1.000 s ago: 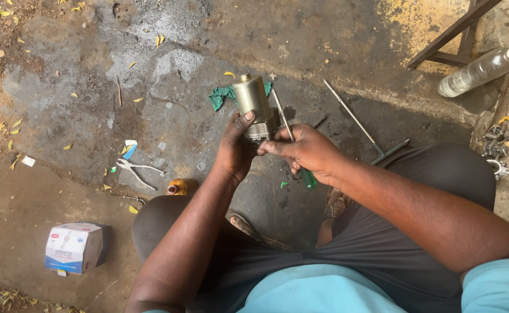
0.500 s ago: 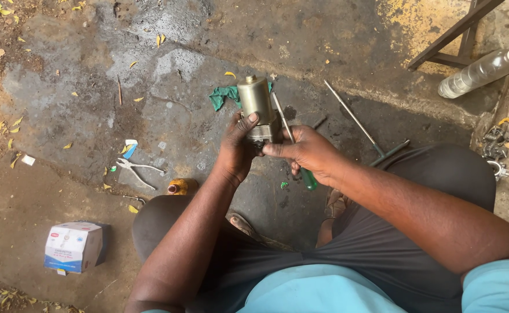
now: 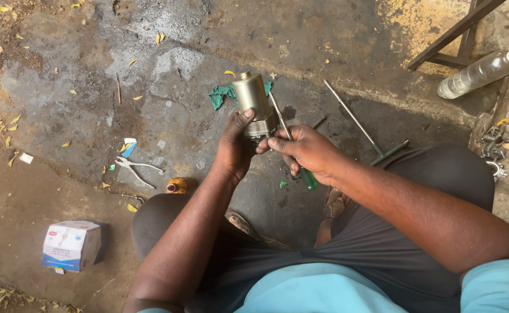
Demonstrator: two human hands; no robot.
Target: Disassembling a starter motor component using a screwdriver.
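My left hand (image 3: 235, 148) grips the lower end of a brass-coloured cylindrical motor (image 3: 253, 97), held upright over the stained concrete floor. My right hand (image 3: 305, 152) holds a screwdriver (image 3: 283, 128) with a green handle; its metal shaft runs up along the right side of the cylinder. Both hands meet at the cylinder's grey base. A green rag (image 3: 222, 95) lies on the floor behind the cylinder.
Pliers (image 3: 134, 168) lie on the floor to the left, near a yellow cap (image 3: 179, 185). A small white box (image 3: 72, 245) sits lower left. A T-handle wrench (image 3: 363, 127) lies right of my hands, a clear plastic bottle (image 3: 479, 72) top right beside a metal frame (image 3: 457, 29).
The hands and the cylinder have barely shifted; the right hand's fingers have adjusted slightly on the screwdriver.
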